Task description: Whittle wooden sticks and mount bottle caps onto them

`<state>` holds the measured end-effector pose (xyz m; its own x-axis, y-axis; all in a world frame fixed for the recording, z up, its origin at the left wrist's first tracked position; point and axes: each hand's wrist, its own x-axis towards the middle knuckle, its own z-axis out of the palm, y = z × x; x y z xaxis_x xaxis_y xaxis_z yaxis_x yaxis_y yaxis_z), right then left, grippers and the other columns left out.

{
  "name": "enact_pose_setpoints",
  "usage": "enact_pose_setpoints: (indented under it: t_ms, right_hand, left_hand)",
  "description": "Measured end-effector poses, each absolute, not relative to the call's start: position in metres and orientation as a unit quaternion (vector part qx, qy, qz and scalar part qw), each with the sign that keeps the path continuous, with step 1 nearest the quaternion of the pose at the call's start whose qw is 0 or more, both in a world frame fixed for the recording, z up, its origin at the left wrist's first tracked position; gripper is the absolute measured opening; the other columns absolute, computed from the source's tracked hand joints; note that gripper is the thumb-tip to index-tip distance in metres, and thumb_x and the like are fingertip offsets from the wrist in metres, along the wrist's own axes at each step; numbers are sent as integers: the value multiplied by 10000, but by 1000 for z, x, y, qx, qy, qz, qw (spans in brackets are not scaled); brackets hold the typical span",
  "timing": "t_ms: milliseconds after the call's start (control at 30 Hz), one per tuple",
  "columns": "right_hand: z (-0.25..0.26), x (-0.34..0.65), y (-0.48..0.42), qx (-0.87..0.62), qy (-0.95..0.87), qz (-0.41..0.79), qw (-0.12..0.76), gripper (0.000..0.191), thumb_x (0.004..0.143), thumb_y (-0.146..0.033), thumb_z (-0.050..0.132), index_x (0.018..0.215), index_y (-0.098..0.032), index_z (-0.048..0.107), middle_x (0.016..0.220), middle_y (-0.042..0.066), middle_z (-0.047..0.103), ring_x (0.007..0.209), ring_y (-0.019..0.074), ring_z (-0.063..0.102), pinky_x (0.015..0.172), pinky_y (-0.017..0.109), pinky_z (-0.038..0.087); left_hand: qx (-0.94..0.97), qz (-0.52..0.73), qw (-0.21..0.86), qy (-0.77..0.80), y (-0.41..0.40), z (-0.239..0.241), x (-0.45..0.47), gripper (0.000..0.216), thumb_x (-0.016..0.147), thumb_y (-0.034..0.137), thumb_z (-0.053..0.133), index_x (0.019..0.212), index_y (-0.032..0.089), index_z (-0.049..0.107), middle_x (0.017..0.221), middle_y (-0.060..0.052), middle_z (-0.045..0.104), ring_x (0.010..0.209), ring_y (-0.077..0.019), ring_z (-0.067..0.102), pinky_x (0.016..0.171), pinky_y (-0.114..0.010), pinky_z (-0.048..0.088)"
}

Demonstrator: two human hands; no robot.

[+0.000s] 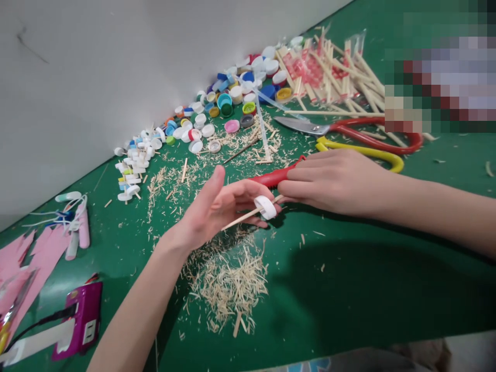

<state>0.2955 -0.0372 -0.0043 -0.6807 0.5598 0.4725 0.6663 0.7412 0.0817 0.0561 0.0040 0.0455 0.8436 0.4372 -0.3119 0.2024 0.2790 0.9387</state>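
Fitting a white cap (265,207) on a thin stick (237,221) looks like the step in hand: cap sits around the stick near its right end, wood showing both sides, held up between the hands over the green table (127,268). Next move probably calls for a steady stick, square to the cap, with a push or twist. Left to right: pink sheets (48,250), purple device (84,314), cluster of caps on short sticks (134,181). Left hand (217,206) palm up, thumb raised off the stick, fingers loosely curled behind stick and cap; can't tell if they bear on it. Shavings heap (234,279) on the near side, loose caps (236,94) on the far side. Red tool (271,179) runs under the right fingers, can't tell if gripped. Right hand (329,178) palm down, in from the right, thumb and index apparently pinching the stick end just past the cap. Scissors (320,129) just beyond it, chopstick pile (327,67) behind.
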Motion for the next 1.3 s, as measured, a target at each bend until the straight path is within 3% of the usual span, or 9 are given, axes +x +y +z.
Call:
enact_pose_setpoints:
  t_ms: [267,867,1100,1300]
  right_hand:
    - [-6,288,-42,-337,-901,-143,235,310,1026,-327,378,816,-183,555,661,-9,471,622,93,323,612,287,168]
    - [-9,285,-43,-338,-896,-165,236,364,1040,-339,337,807,-196,578,619,-14,478,575,78,324,597,298,156]
    - [-8,285,-44,-345,-897,-150,233,377,1039,-362,341,800,-192,578,603,-16,475,566,72,352,590,293,167]
    - [-7,288,-41,-341,-903,-105,240,356,1017,-387,405,793,-180,589,656,-9,499,605,65,417,593,262,256]
  left_hand:
    - [650,141,662,346,-5,46,69,885,854,752,29,849,148,675,785,-98,700,772,-199,674,760,-360,554]
    - [601,162,691,368,-6,42,70,857,853,758,114,711,136,688,655,-92,678,614,-172,638,683,-349,553]
    - [589,147,703,369,-4,41,70,812,855,749,157,713,142,676,664,-84,675,642,-171,635,709,-333,534]
    - [646,82,688,320,5,46,63,682,866,719,280,796,161,665,811,-77,702,798,-181,660,809,-335,529]
